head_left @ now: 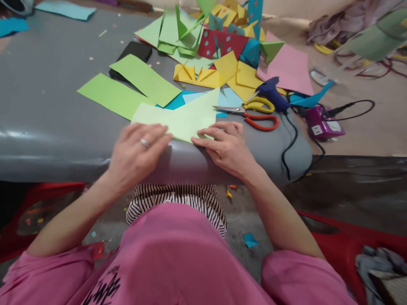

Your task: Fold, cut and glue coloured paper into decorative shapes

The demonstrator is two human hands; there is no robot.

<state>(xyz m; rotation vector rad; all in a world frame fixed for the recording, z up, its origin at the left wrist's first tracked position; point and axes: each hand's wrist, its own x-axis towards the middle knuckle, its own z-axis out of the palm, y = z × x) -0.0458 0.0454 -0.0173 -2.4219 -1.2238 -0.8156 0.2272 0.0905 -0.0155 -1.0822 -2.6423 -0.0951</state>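
A pale green sheet of paper [184, 120] lies at the near edge of the grey table, folded, with one corner pointing up at the right. My left hand [140, 148], with a ring on it, presses on its left near edge, fingers close together and slightly blurred. On its right near corner rests my right hand [224, 146], fingers apart and touching the paper. Two brighter green strips [146, 80] lie just behind the sheet. Scissors with red and yellow handles [261, 122] are to the right, their blades close to the sheet.
Behind are folded yellow papers [200, 77], a red dotted piece [221, 43] and a black phone-like object [136, 51]. A blue glue gun [273, 94] with a black cord and a purple box [322, 123] stand at the right. Red chairs flank my body.
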